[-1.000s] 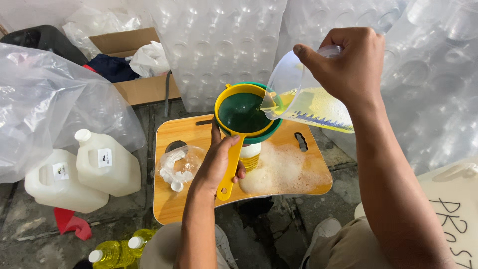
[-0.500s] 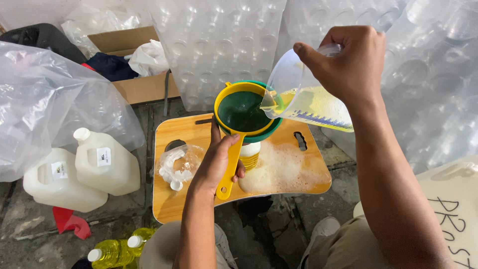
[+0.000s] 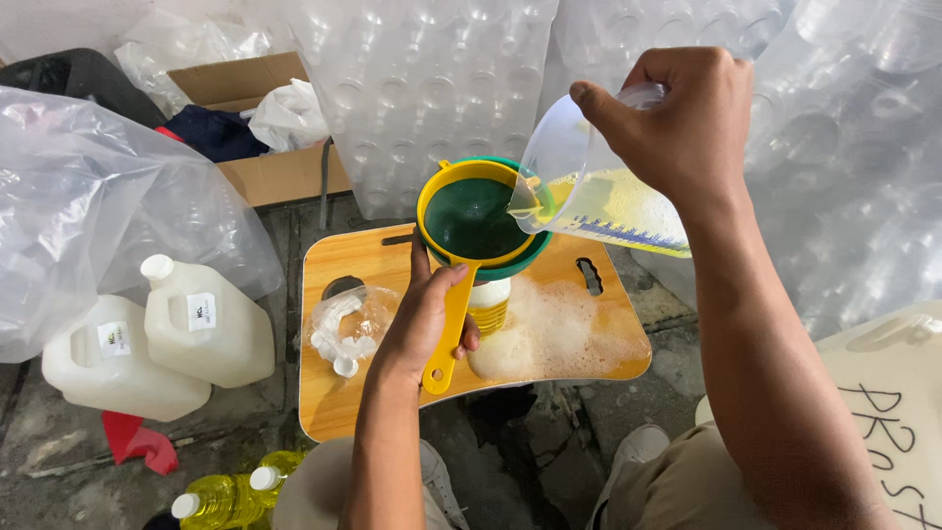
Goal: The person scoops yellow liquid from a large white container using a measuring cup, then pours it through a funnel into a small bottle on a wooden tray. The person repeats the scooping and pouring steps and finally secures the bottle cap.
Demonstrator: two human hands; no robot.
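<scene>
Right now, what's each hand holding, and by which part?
Left hand grips the yellow plastic strainer by its long handle. Right hand holds the clear plastic measuring jug of yellow liquid by its upper back end, tilted spout-down over the strainer.

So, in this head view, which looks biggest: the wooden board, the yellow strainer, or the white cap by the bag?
1. wooden board
2. yellow strainer, though held nearer the camera
3. white cap, clearly smallest

Left hand (image 3: 424, 319) gripping low, right hand (image 3: 677, 123) raised, seemingly tilted.

Probably a small bottling workshop, bagged empty bottles (image 3: 432, 88), jugs (image 3: 206, 334), concrete floor (image 3: 59, 461)
</scene>
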